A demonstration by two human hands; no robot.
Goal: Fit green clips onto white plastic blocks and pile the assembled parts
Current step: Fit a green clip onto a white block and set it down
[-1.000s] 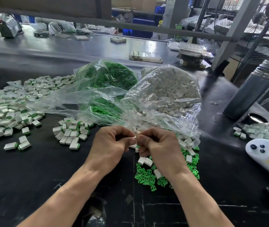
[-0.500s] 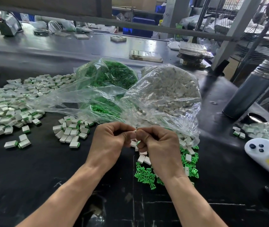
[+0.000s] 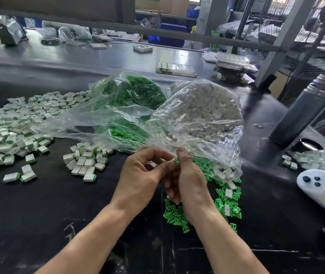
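My left hand (image 3: 140,176) and my right hand (image 3: 187,177) meet at the centre of the black table. The left fingers curl round a small white block (image 3: 153,164). The right thumb and fingers pinch a green clip (image 3: 176,160) against that block. Loose green clips (image 3: 174,213) and a few white blocks (image 3: 228,193) lie just below and right of my hands. A small pile of assembled parts (image 3: 86,160) sits to the left, and a much larger spread of assembled parts (image 3: 9,125) fills the far left.
An open clear bag of green clips (image 3: 134,93) and an open clear bag of white blocks (image 3: 203,113) lie behind my hands. A dark cylinder (image 3: 303,113), a white device with buttons (image 3: 319,184) and another bag of parts (image 3: 323,161) stand at the right.
Both hands have opened out a little and turned, so the green clip now shows between the fingertips. The camera view has shifted slightly.
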